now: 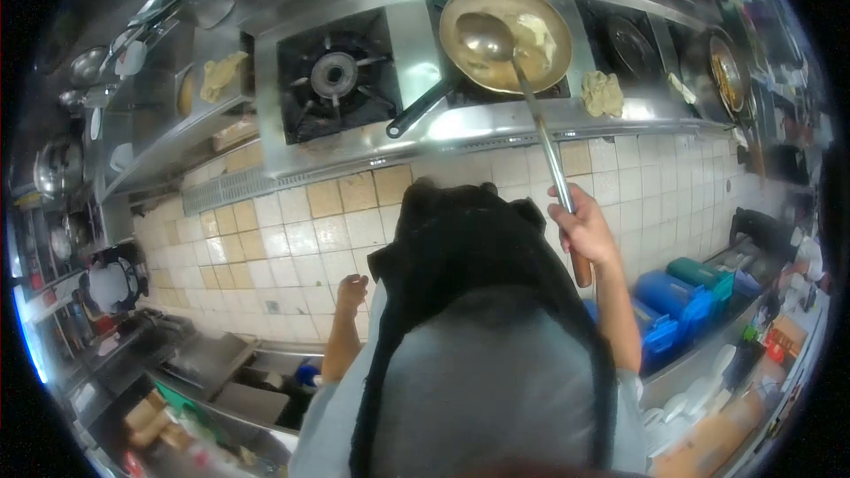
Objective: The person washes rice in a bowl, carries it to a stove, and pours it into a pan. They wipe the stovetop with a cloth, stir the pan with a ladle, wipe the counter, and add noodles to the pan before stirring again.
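My right hand [584, 228] is closed around the handle of a long ladle [544, 137], near its wooden end. The ladle's round bowl rests inside a frying pan [558, 13] on the stove. A pale, creamy sauce and a whitish lump [536, 35] are in the pan; the ladle's bowl hides part of them. The pan's black handle points toward the stove's front left. Down at my left side, away from the stove, hangs my left hand [351, 292], its fingers curled with nothing visible in them.
Left of the pan is an unused burner [334, 75]. A crumpled cloth [603, 94] lies on the stove's front edge; another cloth [223, 75] is on the left counter. Another pan [728, 71] with food stands far right. Blue bins [668, 296] stand behind me on the right.
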The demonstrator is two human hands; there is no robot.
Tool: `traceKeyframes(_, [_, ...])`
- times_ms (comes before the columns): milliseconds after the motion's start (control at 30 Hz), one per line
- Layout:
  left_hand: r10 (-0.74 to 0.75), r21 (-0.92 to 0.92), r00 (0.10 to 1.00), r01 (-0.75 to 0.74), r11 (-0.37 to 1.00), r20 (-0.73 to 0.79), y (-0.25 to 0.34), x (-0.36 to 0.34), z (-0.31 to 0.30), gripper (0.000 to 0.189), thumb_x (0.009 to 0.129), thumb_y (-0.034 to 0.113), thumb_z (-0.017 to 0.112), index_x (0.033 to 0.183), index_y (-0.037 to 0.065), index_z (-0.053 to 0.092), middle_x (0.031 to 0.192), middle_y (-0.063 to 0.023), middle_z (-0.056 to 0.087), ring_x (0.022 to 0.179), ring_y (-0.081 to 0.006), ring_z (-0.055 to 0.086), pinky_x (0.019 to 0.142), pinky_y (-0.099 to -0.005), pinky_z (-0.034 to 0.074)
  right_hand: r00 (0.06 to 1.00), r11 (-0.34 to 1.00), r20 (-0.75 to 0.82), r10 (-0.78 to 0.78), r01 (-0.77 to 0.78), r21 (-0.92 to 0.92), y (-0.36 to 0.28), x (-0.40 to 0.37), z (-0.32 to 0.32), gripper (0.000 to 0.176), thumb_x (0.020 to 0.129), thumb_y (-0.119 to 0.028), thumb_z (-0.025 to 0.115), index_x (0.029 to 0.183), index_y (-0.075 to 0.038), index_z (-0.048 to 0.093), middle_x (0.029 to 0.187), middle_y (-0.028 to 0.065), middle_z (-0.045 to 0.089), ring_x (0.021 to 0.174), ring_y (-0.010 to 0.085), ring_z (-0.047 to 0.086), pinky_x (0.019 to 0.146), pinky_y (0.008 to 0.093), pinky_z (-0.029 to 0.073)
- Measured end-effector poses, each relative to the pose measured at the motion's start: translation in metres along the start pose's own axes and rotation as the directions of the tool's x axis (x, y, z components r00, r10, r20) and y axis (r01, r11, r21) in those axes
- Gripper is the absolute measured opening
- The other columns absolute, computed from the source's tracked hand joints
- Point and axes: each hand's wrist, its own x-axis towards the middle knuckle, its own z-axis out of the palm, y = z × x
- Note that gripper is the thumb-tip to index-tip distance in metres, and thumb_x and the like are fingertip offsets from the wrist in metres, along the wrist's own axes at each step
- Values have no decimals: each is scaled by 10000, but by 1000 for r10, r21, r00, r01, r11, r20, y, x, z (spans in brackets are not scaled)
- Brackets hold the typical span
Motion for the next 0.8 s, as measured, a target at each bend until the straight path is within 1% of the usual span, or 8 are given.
traceKeyframes(67, [57, -85, 998, -58, 995, -15, 5, 6, 0, 441, 864, 256, 728, 1154, -56, 615, 757, -95, 666, 594, -142, 601, 473, -289, 471, 1000, 1000, 29, 5, -5, -13, 11, 4, 2, 255, 925, -79, 584, 1165, -18, 524, 635, -14, 481, 406, 82, 439, 377, 256, 372])
traceKeyframes(200, [3, -174, 998, -14, 985, -62, 17, 31, -2, 434, 879, 254, 712, 1170, -51, 609, 772, -89, 669, 645, -133, 612, 535, -278, 491, 1000, 1000, -22, -10, 10, -15, 29, 22, 7, 241, 926, -96, 578, 1149, -18, 534, 604, -18, 465, 407, 77, 441, 379, 250, 352])
traceKeyframes(267, [133, -250, 990, -141, 958, -51, -1, 62, -5, 419, 899, 251, 687, 1190, -39, 604, 795, -79, 673, 688, -129, 618, 605, -271, 501, 999, 1000, -46, -10, 9, -25, 26, 31, 8, 248, 930, -97, 574, 1151, 4, 525, 620, -6, 481, 406, 84, 440, 379, 260, 361])
traceKeyframes(367, [96, -204, 989, -118, 972, -112, 52, 38, -26, 407, 910, 248, 675, 1195, -34, 605, 802, -73, 677, 694, -129, 620, 641, -268, 501, 996, 999, -91, -25, 21, -37, 25, 48, 7, 264, 934, -109, 568, 1154, 26, 513, 630, 9, 497, 405, 94, 444, 380, 271, 372])
traceKeyframes(400, [95, -204, 989, -116, 972, -110, 47, 43, -27, 407, 910, 248, 675, 1195, -34, 605, 802, -73, 677, 694, -129, 620, 641, -268, 501, 994, 999, -107, -39, 35, -41, 25, 54, 6, 271, 935, -120, 567, 1157, 26, 512, 626, 13, 498, 406, 96, 447, 380, 274, 375])
traceKeyframes(467, [133, -162, 986, -149, 976, -101, 33, 56, -32, 440, 915, 283, 660, 1237, -10, 594, 908, -91, 677, 753, -160, 656, 591, -278, 503, 991, 997, -117, -61, 56, -46, 21, 65, 5, 279, 933, -132, 572, 1155, 27, 515, 619, 17, 501, 409, 101, 454, 383, 276, 380])
traceKeyframes(567, [93, -158, 991, -107, 982, -94, 23, 59, -33, 433, 900, 267, 678, 1206, -32, 607, 870, -95, 690, 719, -151, 640, 631, -282, 510, 980, 985, -172, -100, 74, -154, 9, 76, 3, 282, 934, -136, 571, 1153, 32, 516, 623, 23, 507, 411, 109, 461, 388, 288, 380])
traceKeyframes(800, [4, -162, 997, -16, 987, -75, -1, 53, -22, 449, 877, 273, 697, 1185, -42, 615, 850, -107, 697, 705, -152, 647, 649, -286, 520, 955, 982, -271, -122, 76, -174, -6, 72, -3, 278, 937, -143, 561, 1168, 7, 521, 620, -1, 463, 424, 99, 447, 399, 277, 358])
